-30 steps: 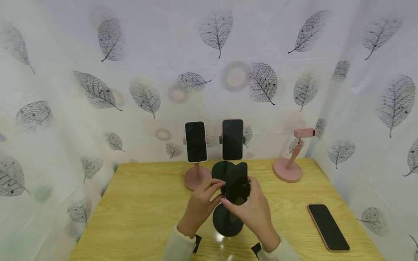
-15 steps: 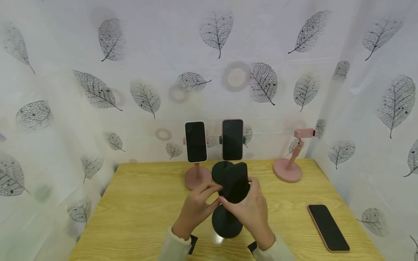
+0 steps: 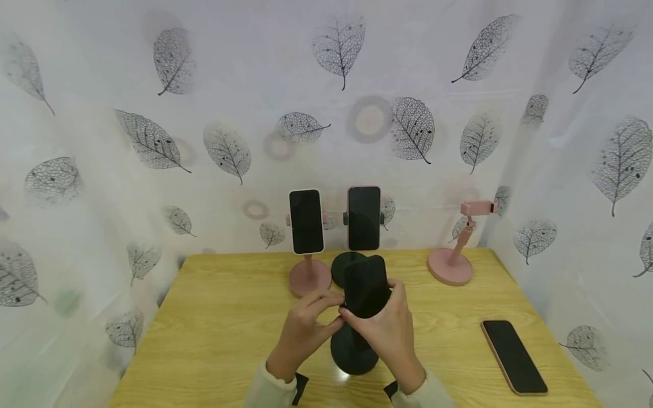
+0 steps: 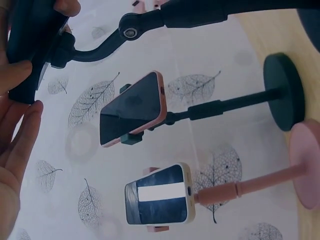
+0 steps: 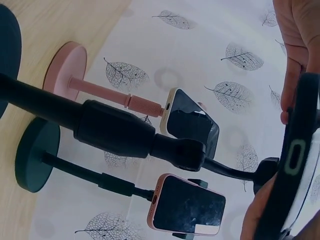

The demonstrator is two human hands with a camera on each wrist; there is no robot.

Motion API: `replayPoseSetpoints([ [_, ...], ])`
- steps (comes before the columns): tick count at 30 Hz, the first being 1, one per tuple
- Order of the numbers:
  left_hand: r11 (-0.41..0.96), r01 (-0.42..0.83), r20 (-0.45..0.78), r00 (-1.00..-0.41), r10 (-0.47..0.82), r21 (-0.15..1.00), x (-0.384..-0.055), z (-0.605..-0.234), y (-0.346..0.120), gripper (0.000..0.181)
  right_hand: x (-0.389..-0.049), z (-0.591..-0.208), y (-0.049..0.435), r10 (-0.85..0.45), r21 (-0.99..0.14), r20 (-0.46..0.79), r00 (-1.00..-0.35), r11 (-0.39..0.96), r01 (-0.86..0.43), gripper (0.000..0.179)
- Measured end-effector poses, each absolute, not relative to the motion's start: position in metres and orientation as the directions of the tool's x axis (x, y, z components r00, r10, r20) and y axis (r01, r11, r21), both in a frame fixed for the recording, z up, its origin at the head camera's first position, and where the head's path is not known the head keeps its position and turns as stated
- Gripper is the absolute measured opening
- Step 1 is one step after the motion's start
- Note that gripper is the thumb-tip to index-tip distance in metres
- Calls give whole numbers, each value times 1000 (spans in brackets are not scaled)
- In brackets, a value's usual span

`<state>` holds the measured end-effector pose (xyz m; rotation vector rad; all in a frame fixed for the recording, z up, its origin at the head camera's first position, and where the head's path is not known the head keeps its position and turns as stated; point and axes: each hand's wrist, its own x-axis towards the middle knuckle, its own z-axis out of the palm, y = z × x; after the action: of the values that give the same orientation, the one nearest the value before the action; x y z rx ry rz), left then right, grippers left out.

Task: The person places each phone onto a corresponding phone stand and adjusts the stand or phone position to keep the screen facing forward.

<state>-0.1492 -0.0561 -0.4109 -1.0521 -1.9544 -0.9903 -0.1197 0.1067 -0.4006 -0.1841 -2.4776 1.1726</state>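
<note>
A black phone (image 3: 366, 286) sits at the head of a black phone stand (image 3: 354, 348), tilted, its face toward the head camera. My left hand (image 3: 305, 326) pinches the phone's lower left edge between thumb and fingers. Around the right side curls my right hand (image 3: 390, 323), its thumb across the lower front. In the left wrist view, the stand's jointed arm (image 4: 195, 14) runs to a clamp (image 4: 62, 50) behind the phone. The right wrist view shows the phone's edge (image 5: 295, 150) close up; how firmly the clamp grips it is hidden.
Behind stand a pink stand (image 3: 309, 277) with a white-edged phone (image 3: 306, 221) and a dark green stand (image 3: 347, 266) with a pink-edged phone (image 3: 364, 218). A phoneless pink stand (image 3: 450, 265) is at the back right. Another phone (image 3: 514, 356) lies on the table (image 3: 219, 328) at right.
The black phone has swung from nearly edge-on to facing the head camera. Both hands have turned with it and shifted slightly left, still holding on.
</note>
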Motion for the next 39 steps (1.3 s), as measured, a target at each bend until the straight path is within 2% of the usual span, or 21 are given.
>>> replayPoseSetpoints([
  [4, 351, 891, 849, -406, 338, 286, -150, -412, -55, 40, -120, -401, 107, 297, -790, 275, -914, 612, -39, 89],
  [18, 388, 894, 855, -372, 362, 225, -153, -412, -59, 37, -125, -400, 101, 343, -874, 214, -915, 485, -22, 89],
  [24, 389, 899, 858, -354, 373, 202, -153, -412, -60, 36, -125, -398, 102, 331, -892, 182, -926, 453, -14, 92],
  [28, 389, 901, 851, -351, 392, 193, -152, -410, -62, 35, -126, -398, 103, 311, -889, 194, -930, 457, -33, 87],
  [34, 352, 900, 839, -389, 379, 258, -153, -411, -65, 36, -128, -398, 109, 243, -890, 198, -950, 450, -70, 77],
  [39, 269, 895, 837, -433, 335, 355, -157, -417, -68, 39, -128, -397, 117, 117, -909, 224, -967, 382, -164, 55],
])
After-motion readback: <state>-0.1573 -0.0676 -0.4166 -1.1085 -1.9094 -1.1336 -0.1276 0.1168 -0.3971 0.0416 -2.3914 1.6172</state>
